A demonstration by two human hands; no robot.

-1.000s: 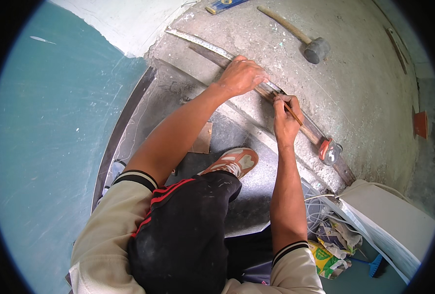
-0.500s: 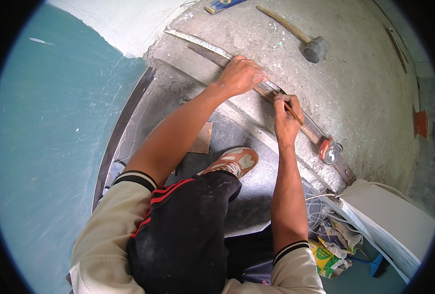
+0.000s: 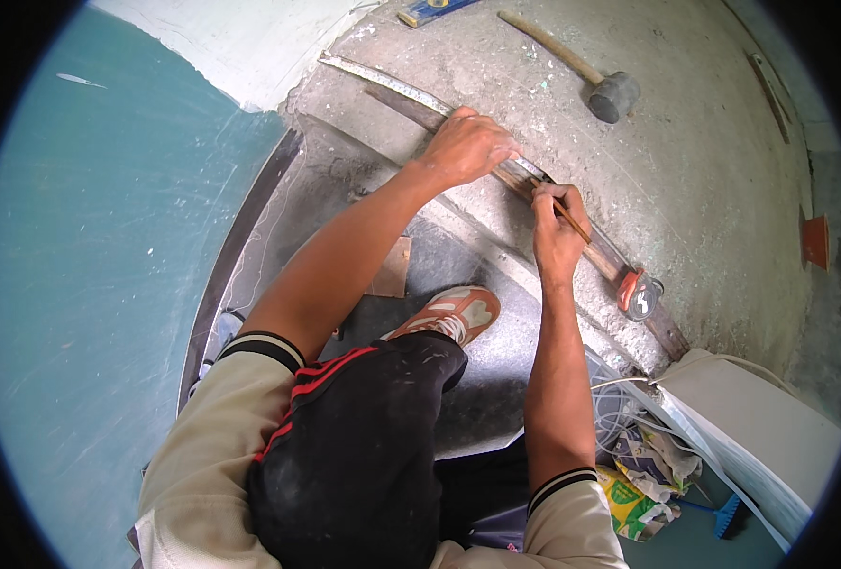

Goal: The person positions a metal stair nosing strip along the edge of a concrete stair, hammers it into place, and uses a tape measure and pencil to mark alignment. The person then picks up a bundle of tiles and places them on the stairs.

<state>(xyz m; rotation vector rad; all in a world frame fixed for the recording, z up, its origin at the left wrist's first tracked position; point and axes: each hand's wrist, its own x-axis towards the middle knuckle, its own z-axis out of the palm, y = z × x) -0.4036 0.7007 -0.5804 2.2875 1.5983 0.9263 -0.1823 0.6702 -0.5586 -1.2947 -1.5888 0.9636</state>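
A long, narrow wooden strip lies slantwise on the rough concrete ledge. Along it stretches the pale blade of a tape measure, whose red and black case rests near the strip's right end. My left hand is closed over the blade and the strip, pinning them with bent fingers; the fingertips are partly hidden. Just to its right, my right hand grips a brown pencil. The pencil's upper end points down-right, and its tip is at the strip's edge beside the blade.
Beyond the strip lie a rubber mallet and a blue tool. A teal wall panel bounds the left. My shoe stands below the ledge, near a tile piece. At lower right are a white box, cables, crumpled bags and a blue brush.
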